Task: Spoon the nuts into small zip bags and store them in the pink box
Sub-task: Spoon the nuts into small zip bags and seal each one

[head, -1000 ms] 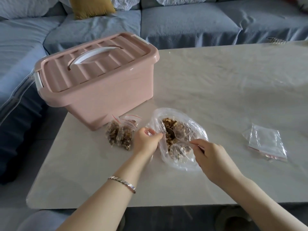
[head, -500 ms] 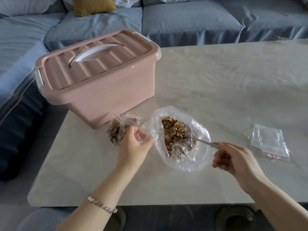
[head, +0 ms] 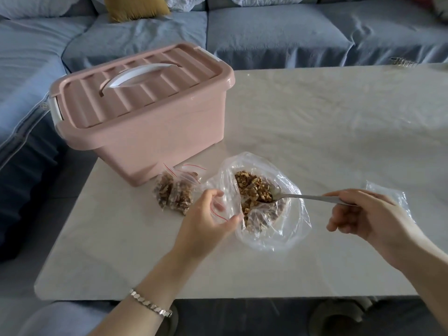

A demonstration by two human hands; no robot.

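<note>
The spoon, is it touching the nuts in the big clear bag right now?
Touching. The head view shows the spoon, gripped by the right hand, with its bowl down among the nuts and some heaped on it.

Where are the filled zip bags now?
Head view, left of centre: filled zip bags lie on the table before the pink box, left of the large nut bag.

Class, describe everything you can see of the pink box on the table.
The pink box looks like smooth plastic, rectangular with rounded corners. Its ribbed lid is on, with a white handle lying flat in a recess and a white latch at the left end. It stands upright, turned at an angle, at the far left corner of the table. Two filled zip bags lie by its front base; contact is unclear.
</note>
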